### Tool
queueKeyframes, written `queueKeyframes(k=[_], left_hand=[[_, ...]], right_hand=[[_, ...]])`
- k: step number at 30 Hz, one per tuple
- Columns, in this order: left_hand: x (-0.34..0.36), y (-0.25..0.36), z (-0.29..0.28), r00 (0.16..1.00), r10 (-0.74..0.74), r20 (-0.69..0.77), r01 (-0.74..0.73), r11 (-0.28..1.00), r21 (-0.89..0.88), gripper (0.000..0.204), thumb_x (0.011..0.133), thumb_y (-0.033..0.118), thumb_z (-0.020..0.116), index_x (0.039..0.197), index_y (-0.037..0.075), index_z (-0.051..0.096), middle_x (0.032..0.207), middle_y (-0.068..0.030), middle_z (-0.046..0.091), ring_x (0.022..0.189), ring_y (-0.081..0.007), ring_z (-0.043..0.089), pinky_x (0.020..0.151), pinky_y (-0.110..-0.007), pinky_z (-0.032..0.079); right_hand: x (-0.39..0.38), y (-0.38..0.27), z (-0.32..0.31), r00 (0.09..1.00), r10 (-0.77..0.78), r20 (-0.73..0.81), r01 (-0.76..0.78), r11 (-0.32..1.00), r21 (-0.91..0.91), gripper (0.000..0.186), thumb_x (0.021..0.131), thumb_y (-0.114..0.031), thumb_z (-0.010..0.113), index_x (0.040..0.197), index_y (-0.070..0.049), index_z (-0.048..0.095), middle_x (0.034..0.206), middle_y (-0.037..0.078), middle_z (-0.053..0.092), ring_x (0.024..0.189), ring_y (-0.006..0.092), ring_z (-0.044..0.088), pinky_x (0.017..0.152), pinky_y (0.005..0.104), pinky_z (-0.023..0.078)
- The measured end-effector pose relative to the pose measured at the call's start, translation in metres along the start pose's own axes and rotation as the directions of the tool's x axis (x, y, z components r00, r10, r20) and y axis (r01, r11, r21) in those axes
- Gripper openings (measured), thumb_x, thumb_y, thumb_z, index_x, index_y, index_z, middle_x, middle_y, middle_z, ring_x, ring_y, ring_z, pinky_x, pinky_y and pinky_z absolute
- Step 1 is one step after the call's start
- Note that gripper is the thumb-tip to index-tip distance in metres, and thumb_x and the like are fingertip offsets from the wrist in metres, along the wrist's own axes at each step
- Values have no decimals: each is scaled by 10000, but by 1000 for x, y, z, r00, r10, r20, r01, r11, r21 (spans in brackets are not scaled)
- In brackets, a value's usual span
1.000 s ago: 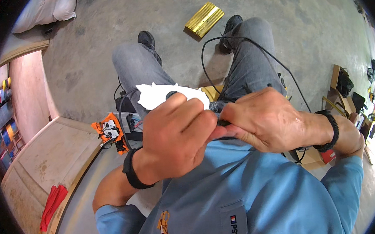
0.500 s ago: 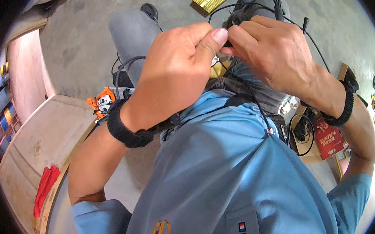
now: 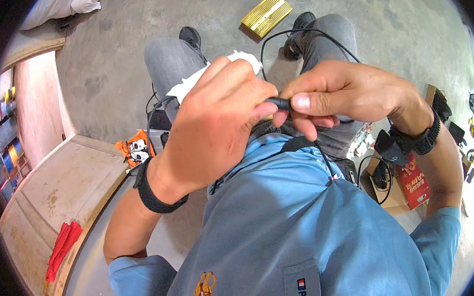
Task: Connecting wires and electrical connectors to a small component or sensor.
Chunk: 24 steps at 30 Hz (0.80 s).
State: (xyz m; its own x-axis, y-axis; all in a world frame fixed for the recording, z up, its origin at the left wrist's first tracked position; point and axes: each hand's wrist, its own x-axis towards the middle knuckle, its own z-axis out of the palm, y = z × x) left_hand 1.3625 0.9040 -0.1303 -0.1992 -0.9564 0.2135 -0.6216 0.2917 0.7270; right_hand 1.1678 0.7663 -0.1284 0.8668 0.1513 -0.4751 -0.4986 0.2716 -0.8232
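A short black cylindrical piece [image 3: 282,103], like a cable fitting, bridges my two hands above my lap. My left hand [image 3: 216,122] closes around its left end, fingers curled away from view. A crumpled white tissue or cloth [image 3: 247,60] sticks out past the knuckles of that same hand; whether the fingers grip it is hidden. Thumb and fingers of my right hand [image 3: 348,93] pinch the right end. A thin black cable [image 3: 300,31] loops from near the left fingers over my right knee and passes behind the right hand.
On the concrete floor ahead lies a gold ribbed metal box [image 3: 267,15]. Left stands a worn board surface [image 3: 63,182] bearing a folded red cloth [image 3: 64,249]; an orange packet [image 3: 137,149] is near its edge. At right are a cardboard box [image 3: 389,192] and a red printed box [image 3: 414,186].
Both hands have come lower and closer to my body. The black piece between them now shows, and the white tissue has come into sight. Two thin black upright tips by the right hand are no longer visible.
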Motion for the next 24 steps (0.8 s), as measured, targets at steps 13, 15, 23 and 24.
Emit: queueKeyframes(k=[13, 15, 23, 24], left_hand=[[-3, 6, -8, 992, 123, 14, -124, 983, 135, 227, 817, 208, 706, 974, 59, 638, 780, -78, 542, 692, -282, 502, 624, -375, 416], [-1, 7, -10, 982, 187, 28, -189, 968, 163, 224, 746, 179, 699, 874, 33, 587, 759, -67, 479, 681, -245, 463, 602, -344, 413], [-3, 11, -14, 989, 147, 13, -147, 983, 107, 183, 790, 188, 688, 792, 57, 559, 733, -59, 458, 646, -241, 440, 546, -354, 373], [-3, 13, -15, 993, 116, 16, -117, 989, 88, 182, 809, 182, 681, 773, 60, 551, 716, -64, 450, 635, -248, 438, 538, -359, 364]], right_hand=[[1, 3, 9, 993, -59, 105, 40, 984, 174, 390, 1053, -337, 437, 1069, -12, 651, 739, -10, 618, 576, 36, 416, 501, 204, 342], [1, 2, 11, 993, -46, 110, 18, 971, 237, 400, 1054, -344, 434, 1084, -9, 650, 725, -7, 610, 573, 35, 411, 495, 203, 336], [-3, -4, 27, 992, -79, 94, 52, 964, 259, 409, 1052, -382, 430, 889, -35, 570, 665, -31, 408, 621, 65, 373, 553, 255, 339], [-5, -7, 28, 995, -97, 36, 92, 987, 132, 404, 1051, -378, 433, 891, -30, 564, 674, -21, 427, 643, 72, 405, 559, 280, 359]])
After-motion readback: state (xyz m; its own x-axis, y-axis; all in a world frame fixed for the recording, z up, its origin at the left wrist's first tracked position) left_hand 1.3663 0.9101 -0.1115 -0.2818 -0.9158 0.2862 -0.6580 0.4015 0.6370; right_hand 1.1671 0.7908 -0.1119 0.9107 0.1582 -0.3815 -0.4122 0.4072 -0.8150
